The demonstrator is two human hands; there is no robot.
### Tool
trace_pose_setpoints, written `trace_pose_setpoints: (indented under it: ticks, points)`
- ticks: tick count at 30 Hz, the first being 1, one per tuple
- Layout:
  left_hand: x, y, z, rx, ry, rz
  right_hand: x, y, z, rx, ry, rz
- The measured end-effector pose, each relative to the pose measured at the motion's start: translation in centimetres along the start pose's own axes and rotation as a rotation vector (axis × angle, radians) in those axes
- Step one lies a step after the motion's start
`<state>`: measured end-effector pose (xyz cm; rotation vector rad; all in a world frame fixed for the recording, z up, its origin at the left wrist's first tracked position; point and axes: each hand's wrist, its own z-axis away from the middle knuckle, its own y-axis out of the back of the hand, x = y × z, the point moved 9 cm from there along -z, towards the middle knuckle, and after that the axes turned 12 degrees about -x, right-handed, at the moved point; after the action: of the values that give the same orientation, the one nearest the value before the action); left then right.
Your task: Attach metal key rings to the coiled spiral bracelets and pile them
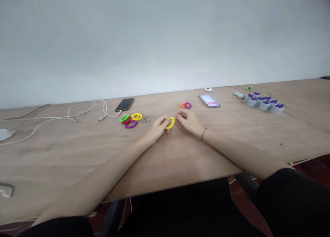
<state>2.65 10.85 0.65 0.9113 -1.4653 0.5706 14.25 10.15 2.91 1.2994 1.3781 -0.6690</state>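
Pinched between the thumb and fingers of my left hand (159, 128) is a yellow spiral coil wristband (171, 123), held just above the table. Close on its right, my right hand (189, 121) is closed in a pinch on what looks like a small metal ring (176, 115), mostly covered by the fingertips. To the left lie coil bands: green (124, 118), red (127, 120), yellow (136, 116) and purple (131, 124). Beside them are several loose metal rings (145, 120). Beyond my hands, an orange coil band (182, 105) and another purple coil band (188, 105) touch each other.
A dark phone (124, 104) lies at the back left near white cables (87, 104). Another phone (209, 101), its screen lit, rests behind my right hand. Several white holders with purple tops (264, 104) stand at the right. The table's front edge (177, 189) runs below my forearms.
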Motion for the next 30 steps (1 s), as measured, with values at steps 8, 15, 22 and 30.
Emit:
trace_pose_setpoints:
  ticks: [8, 15, 22, 30]
  points:
    - [3.1, 8.7, 0.1, 0.27, -0.042, -0.458, 1.0, -0.8, -0.9, -0.007, 0.022, 0.319]
    - [3.9, 20.5, 4.7, 0.642, 0.033, -0.743, 0.6, -4.6, -3.2, -0.106, 0.126, 0.472]
    - [0.9, 22.0, 4.9, 0.584, 0.184, -0.888, 0.0, -9.0, -7.5, -0.15, 0.175, 0.613]
    - [1.7, 19.7, 4.2, 0.494, 0.251, -1.083, 0.7, -9.8, -10.0, -0.08, 0.015, 0.683]
